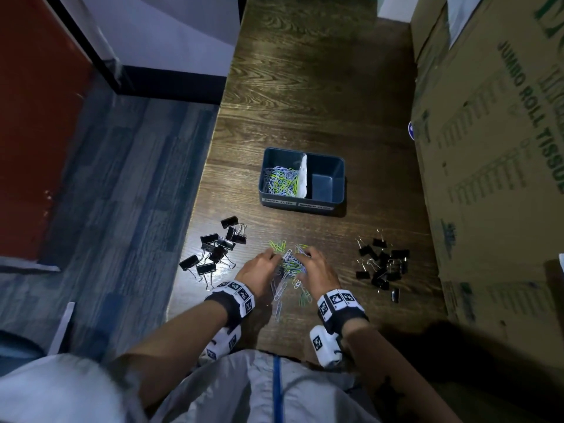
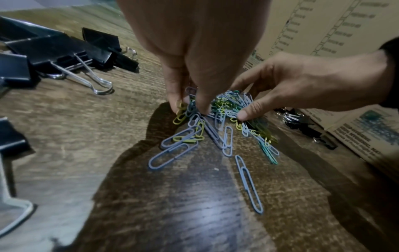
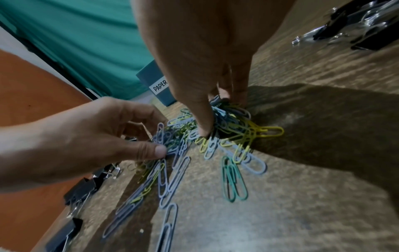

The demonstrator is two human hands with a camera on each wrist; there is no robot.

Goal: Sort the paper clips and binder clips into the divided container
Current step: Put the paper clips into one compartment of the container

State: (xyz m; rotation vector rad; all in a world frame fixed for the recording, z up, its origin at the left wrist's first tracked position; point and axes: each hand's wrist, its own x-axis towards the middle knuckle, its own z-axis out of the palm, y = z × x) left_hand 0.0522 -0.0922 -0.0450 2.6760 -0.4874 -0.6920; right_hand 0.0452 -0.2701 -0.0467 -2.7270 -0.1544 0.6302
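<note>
A heap of blue, green and yellow paper clips (image 1: pixel 290 265) lies on the wooden table near me. My left hand (image 1: pixel 272 260) curls over its left side and pinches clips between thumb and fingers (image 2: pixel 190 107). From the right, my right hand (image 1: pixel 306 257) grips a clump of clips between thumb and fingers (image 3: pixel 220 116). Loose paper clips (image 2: pixel 248 182) trail toward me. Beyond the heap stands the dark divided container (image 1: pixel 338 178); its left compartment holds paper clips (image 1: pixel 282 181), its right compartment is empty. Black binder clips lie in a left pile (image 1: pixel 213 251) and a right pile (image 1: pixel 383 265).
A large cardboard box (image 1: pixel 494 148) walls off the table's right side, close to the right binder clips. The table's left edge (image 1: pixel 195 209) drops to a blue floor just beside the left binder clips. A white divider (image 1: pixel 303 175) splits the container.
</note>
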